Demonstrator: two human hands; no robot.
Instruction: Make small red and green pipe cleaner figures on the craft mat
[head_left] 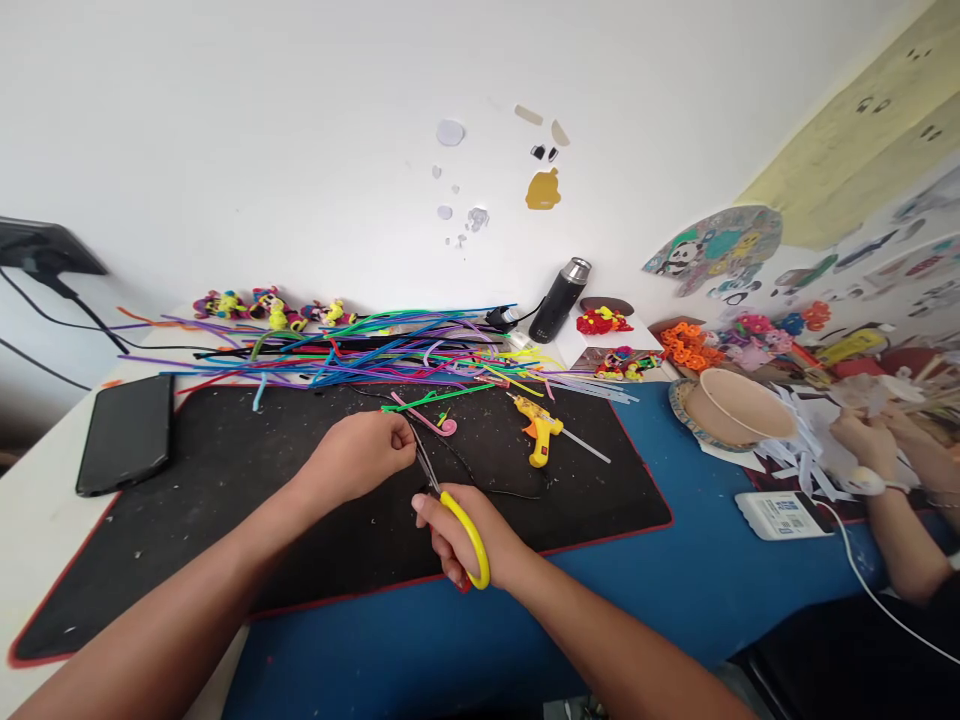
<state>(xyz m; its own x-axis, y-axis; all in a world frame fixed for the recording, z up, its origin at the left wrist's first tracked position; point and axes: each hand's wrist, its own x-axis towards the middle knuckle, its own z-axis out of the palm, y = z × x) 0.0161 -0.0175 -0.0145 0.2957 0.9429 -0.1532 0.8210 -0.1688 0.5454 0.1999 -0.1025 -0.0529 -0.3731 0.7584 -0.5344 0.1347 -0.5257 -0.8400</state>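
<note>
My right hand grips a pair of scissors by its yellow handle, and the metal blades point up and away toward my other hand. My left hand is closed in a pinch at the blade tips; what sits between its fingertips is too small to make out. Just beyond those fingers lie a green pipe cleaner and a pink pipe cleaner with a coiled end. A yellow glue gun with a clear glue stick in its back rests to the right on the black mat.
Behind the mat spreads a pile of coloured pipe cleaners. A phone lies at left, and a black thermos stands by the wall. On the right are a bowl, a white power bank with a cable, and another person's hands.
</note>
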